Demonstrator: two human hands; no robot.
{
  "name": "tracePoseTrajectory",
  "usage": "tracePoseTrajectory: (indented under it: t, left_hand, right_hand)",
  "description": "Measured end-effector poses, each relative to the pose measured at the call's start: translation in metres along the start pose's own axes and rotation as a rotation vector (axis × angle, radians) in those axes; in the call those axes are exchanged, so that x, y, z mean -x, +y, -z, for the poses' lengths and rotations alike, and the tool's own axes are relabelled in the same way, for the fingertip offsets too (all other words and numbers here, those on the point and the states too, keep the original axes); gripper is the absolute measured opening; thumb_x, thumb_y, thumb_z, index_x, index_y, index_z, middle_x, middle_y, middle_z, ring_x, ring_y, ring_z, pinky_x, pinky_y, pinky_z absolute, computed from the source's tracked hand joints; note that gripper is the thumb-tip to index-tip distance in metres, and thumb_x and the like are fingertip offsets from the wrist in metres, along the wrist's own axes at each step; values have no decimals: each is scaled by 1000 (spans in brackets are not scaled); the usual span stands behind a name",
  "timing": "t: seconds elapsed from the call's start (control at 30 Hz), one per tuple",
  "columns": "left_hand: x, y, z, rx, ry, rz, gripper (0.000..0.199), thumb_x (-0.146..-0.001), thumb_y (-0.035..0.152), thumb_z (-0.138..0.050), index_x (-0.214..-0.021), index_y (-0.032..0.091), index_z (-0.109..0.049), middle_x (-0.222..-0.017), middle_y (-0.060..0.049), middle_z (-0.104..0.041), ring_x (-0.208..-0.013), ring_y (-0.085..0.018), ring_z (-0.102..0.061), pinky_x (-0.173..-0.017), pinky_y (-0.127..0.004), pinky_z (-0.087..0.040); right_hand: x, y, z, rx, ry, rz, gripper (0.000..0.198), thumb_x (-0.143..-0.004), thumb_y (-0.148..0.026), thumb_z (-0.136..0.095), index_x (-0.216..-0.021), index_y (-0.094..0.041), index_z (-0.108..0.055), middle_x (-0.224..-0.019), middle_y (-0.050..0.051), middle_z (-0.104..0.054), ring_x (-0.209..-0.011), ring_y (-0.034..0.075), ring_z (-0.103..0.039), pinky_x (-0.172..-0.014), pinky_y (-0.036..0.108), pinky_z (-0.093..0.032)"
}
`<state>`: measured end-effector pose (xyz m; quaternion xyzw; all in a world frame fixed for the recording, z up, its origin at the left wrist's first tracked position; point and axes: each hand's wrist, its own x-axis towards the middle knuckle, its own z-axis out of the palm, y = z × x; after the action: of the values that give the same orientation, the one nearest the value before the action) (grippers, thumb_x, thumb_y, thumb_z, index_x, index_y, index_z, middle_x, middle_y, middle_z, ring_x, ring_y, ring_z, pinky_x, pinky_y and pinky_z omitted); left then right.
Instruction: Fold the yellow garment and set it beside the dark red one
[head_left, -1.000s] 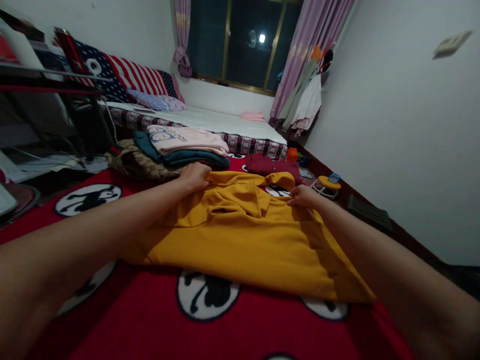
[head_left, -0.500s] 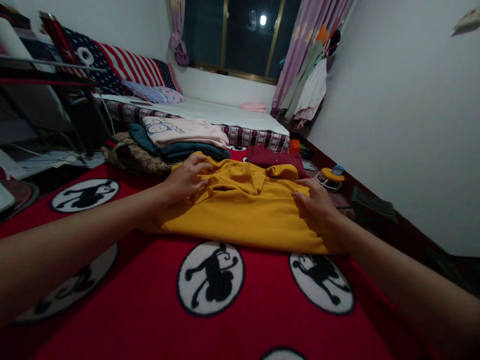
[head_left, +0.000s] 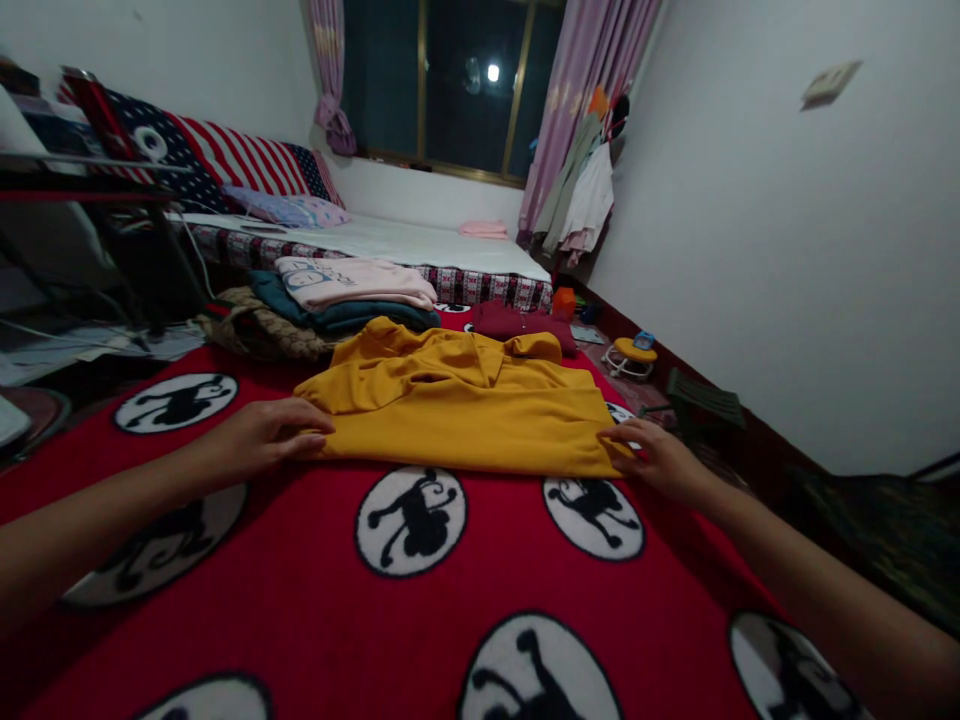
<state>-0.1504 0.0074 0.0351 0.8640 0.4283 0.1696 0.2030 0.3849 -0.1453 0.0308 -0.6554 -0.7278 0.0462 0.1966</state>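
A yellow garment (head_left: 465,435), apparently a long top with a collar or hood, lies folded in a wide band across a red blanket (head_left: 315,600) with monkey prints. Its front edge runs straight; the far part is rumpled. My left hand (head_left: 281,432) rests at the garment's near left corner, fingers stretched and touching the cloth, thumb apart. At the near right corner is my right hand (head_left: 656,458), its fingers spread over the edge. No cloth is visibly gripped in either hand.
Behind the garment lie a pink top (head_left: 352,282) on a teal garment (head_left: 337,318), a brown knitted piece (head_left: 262,325) and a maroon garment (head_left: 517,322). A bed (head_left: 420,245) stands farther back. Right of the blanket are a yellow-topped stool (head_left: 634,350) and a dark green stool (head_left: 705,400).
Both hands have come off the rumpled upper part, moving nearer and outward to the garment's front corners. The camera view has shifted slightly to the right.
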Motion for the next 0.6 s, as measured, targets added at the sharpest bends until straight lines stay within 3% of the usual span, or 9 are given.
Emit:
tracePoseTrajectory:
  t: [0.13, 0.27, 0.47, 0.6]
  left_hand:
    - [0, -2, -4, -5, -25, -9, 49, -73, 52, -58, -105, 17, -69, -109, -9, -69, -100, -23, -60, -90, -30, -44]
    - [-1, 0, -4, -63, -76, -46, 36, -77, 40, -56, -101, 16, -69, -92, -5, -68, -86, -18, -57, -80, -24, -42]
    - [12, 9, 8, -165, -32, -127, 21, -80, 28, -56, -94, 18, -67, -88, -2, -64, -83, -15, -54, -77, -21, -38]
    - [21, 11, 9, -244, -61, -218, 17, -81, 20, -53, -91, 18, -66, -99, -3, -62, -90, -15, -55, -81, -20, -38]
  right_hand:
    - [-9, -8, 1, 116, -25, -9, 23, -71, -23, -63, -93, -23, -72, -94, 6, -68, -87, 22, -63, -76, 31, -47]
    - [-10, -18, 15, 168, -48, 33, 11, -69, -19, -64, -80, -21, -68, -80, 2, -65, -75, 19, -60, -67, 27, -42]
    - [14, -23, 27, 236, 28, 120, 6, -75, -17, -58, -76, -20, -62, -79, 4, -62, -75, 19, -57, -68, 28, -42]
    - [26, -27, 18, 265, -34, 224, 20, -71, -3, -48, -75, -20, -58, -103, 8, -62, -91, 20, -59, -79, 29, -45]
